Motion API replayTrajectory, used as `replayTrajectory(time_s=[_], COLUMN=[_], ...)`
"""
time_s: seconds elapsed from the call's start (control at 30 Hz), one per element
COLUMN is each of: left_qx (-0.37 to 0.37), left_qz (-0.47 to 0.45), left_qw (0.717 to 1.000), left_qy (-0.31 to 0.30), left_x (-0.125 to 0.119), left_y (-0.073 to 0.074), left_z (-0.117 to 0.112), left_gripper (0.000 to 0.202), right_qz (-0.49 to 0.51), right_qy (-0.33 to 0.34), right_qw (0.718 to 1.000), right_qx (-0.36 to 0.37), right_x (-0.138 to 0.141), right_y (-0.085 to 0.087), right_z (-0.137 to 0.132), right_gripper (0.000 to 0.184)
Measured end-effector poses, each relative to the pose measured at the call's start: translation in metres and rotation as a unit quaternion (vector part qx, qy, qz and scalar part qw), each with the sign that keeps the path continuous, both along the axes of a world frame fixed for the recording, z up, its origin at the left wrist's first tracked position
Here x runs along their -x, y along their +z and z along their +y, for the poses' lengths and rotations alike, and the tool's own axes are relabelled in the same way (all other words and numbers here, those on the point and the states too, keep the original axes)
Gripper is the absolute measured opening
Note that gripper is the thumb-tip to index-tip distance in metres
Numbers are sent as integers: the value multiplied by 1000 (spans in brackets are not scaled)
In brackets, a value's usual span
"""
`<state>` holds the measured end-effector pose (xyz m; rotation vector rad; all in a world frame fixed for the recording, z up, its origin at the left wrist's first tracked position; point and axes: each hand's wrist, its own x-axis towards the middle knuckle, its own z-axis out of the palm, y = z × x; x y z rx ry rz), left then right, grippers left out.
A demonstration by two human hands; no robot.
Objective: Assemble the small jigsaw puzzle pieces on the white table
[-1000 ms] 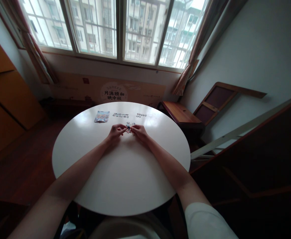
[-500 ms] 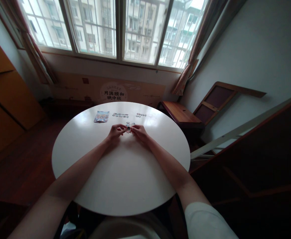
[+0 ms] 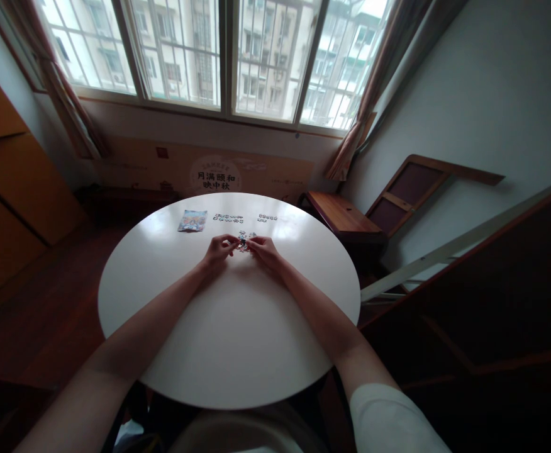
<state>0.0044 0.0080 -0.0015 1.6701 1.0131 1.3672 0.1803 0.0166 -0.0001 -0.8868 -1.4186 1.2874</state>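
Note:
Over the far half of the white round table (image 3: 228,327), my left hand (image 3: 219,248) and my right hand (image 3: 263,248) meet with their fingertips pinched. Between them is a small dark puzzle piece (image 3: 243,242), touched from both sides. Its picture is too small to make out. Loose puzzle pieces (image 3: 242,233) lie just beyond and below the fingers, partly hidden by them.
Farther back, puzzle pieces lie in rows at the left (image 3: 228,219) and in a smaller group at the right (image 3: 268,218). A colourful picture sheet (image 3: 192,221) lies at the far left. A wooden bench (image 3: 341,212) stands beyond the table's right edge.
The dark puzzle piece has turned slightly between my fingertips and shows less of its face. My left fingers have shifted a little; my right hand has hardly moved.

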Motion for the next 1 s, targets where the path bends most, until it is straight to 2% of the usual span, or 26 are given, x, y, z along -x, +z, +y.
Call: replayTrajectory(time_s=[0.23,1.0], left_qx=[1,6], left_qz=[3,1], left_qw=[1000,1000], left_qy=[11,-3], left_x=[-1,0], left_y=[1,2], left_z=[-1,-2], left_gripper=[41,39], right_qz=[24,-2], right_qy=[-3,1], right_qw=[1000,1000], right_qx=[3,-11], right_x=[2,0], right_y=[3,1], right_z=[-3,-2], right_gripper=[31,32])
